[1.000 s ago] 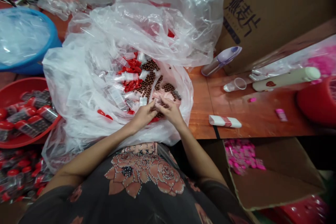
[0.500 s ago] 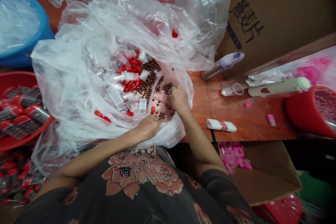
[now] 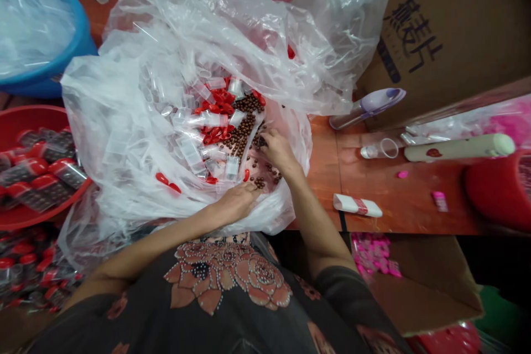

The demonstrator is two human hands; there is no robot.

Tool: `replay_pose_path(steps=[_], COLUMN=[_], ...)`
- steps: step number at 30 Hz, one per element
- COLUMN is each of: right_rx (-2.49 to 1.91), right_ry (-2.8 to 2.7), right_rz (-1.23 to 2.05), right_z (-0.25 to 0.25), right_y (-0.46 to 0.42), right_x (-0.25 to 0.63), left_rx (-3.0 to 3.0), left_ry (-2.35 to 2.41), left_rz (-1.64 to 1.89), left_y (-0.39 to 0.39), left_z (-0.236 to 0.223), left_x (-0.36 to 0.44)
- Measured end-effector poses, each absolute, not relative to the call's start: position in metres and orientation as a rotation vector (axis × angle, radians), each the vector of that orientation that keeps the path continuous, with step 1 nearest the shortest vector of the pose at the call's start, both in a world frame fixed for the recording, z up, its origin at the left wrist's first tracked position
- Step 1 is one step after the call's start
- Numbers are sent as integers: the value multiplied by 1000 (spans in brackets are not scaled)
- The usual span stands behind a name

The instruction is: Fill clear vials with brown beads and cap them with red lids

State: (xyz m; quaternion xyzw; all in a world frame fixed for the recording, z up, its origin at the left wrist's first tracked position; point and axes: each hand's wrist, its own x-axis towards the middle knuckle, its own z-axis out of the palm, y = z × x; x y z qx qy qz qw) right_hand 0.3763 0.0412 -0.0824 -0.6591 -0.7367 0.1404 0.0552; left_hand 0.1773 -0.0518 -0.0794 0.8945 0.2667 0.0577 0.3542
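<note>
Reddish tabletop (image 3: 321,177) beneath crumpled plastic bag (image 3: 103,121) | brown beads (image 3: 238,141) within its folds, right of red pieces (image 3: 220,102), presumably to contain rolling | right hand (image 3: 280,149) curled over right-side beads, left hand (image 3: 238,201) low at near beads; grasp of either too blurred to tell

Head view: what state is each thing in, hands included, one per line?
Left hand, palm down beside brown beads
Right hand, fingers curled at the beads
Brown beads, loose, partly heaped
Plastic bag, open, crumpled
Red-capped containers, capped, dark contents
Red basin, filled with those containers
Blue basin, full of plastic
Lower cardboard box, open, pink pieces inside
</note>
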Motion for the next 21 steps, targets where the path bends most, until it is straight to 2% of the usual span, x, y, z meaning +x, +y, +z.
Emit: replay_pose_path(steps=[4,12,16,21], right_rx=[-1915,-1887,-1699,-1382], right_ry=[-2226,-2305,-2207,-1768], right_rz=[526,446,648,962], right_z=[-82,-79,-80,-87], right_y=[37,46,46,25], right_x=[376,348,348,354], left_rx=[2332,2329,2291,2195], left_ry=[627,510,485,486], left_rz=[117,96,104,147], left_y=[-53,-56,-56,-55], left_z=[-77,-79,-78,-70], left_x=[178,179,177,173])
